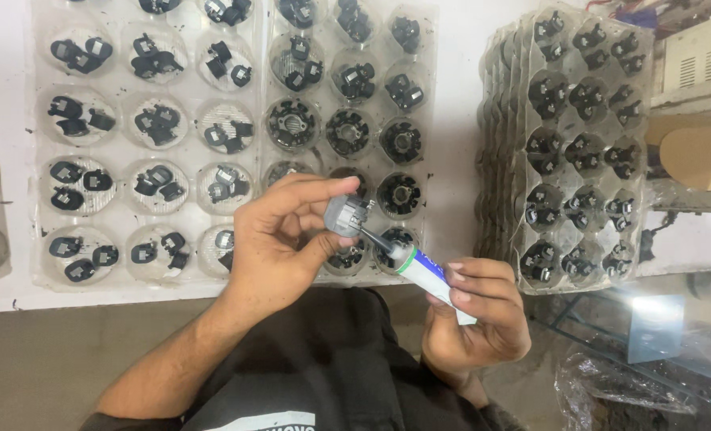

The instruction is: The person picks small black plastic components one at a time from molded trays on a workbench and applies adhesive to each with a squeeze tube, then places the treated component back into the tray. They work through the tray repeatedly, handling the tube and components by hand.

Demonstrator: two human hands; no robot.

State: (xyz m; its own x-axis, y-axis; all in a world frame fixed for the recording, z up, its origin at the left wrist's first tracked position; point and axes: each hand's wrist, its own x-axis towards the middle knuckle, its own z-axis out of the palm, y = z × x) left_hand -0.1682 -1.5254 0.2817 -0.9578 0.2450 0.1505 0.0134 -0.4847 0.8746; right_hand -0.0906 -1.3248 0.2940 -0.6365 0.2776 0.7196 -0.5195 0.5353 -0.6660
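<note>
My left hand (279,243) pinches a small grey plastic part (344,215) between thumb and forefinger, held up over the trays. My right hand (477,311) grips a white tube (429,271) with a green band and a dark pointed nozzle. The nozzle tip touches the grey part. Beneath my hands lies a clear blister tray (427,120) whose round pockets hold black ring-shaped assemblies. To its left a second clear tray (40,172) has pockets with loose small black pieces.
A tilted stack of filled clear trays (523,144) stands at the right on the white tabletop (459,48). Cardboard and a beige box (699,56) sit at far right. Crumpled clear plastic (627,387) lies at lower right. My dark shirt fills the bottom middle.
</note>
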